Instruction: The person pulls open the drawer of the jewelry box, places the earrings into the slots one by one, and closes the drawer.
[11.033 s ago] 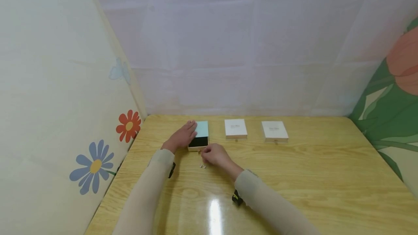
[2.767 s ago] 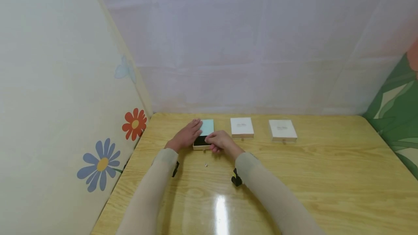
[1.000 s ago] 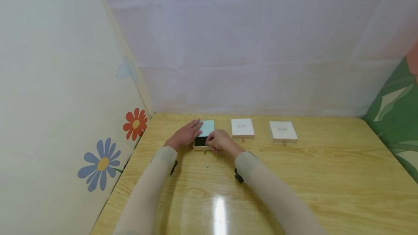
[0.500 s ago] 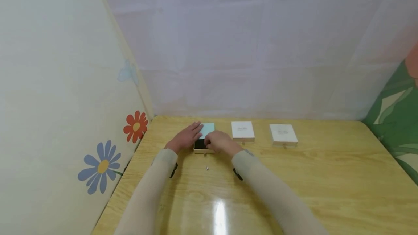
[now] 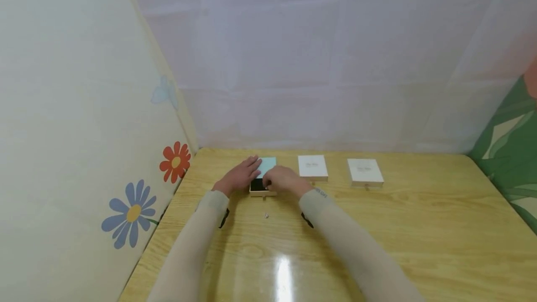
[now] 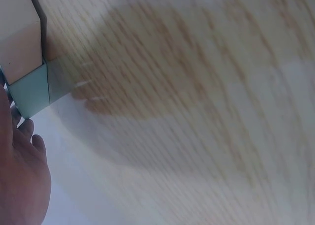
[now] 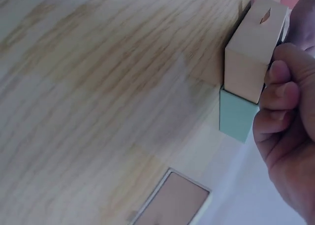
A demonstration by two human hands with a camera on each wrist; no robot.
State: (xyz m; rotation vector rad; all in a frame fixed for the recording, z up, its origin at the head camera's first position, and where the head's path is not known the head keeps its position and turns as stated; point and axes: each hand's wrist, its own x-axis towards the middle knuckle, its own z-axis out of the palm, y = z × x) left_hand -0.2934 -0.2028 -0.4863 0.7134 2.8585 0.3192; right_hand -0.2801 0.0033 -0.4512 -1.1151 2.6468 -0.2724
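Observation:
A teal box (image 5: 267, 164) has its cream drawer (image 5: 263, 194) pulled out toward me, with a black lining (image 5: 257, 184) inside. My left hand (image 5: 240, 176) lies with straight fingers on the left side of the teal sleeve. Over the right part of the drawer, my right hand (image 5: 285, 181) curls its fingers, and a tiny bright spot shows at its fingertips, seemingly a small silver earring. Another tiny silvery piece (image 5: 266, 216) lies on the table before the drawer. In the right wrist view, curled fingers (image 7: 280, 97) hang beside the drawer wall (image 7: 243, 77); the pinching tips are hidden.
Two white lidded boxes stand to the right: a nearer white box (image 5: 312, 167) and a farther white box (image 5: 365, 171). They share the wooden table (image 5: 377, 227) with the teal box. A flower-printed wall (image 5: 84, 106) borders the left, a pale cloth backdrop (image 5: 272, 59) the rear.
Two silvery pieces lay on the table 11 seconds ago; one lies there now. The right hand went from the drawer's front into it and has lately turned its fingers downward. The left hand stays put.

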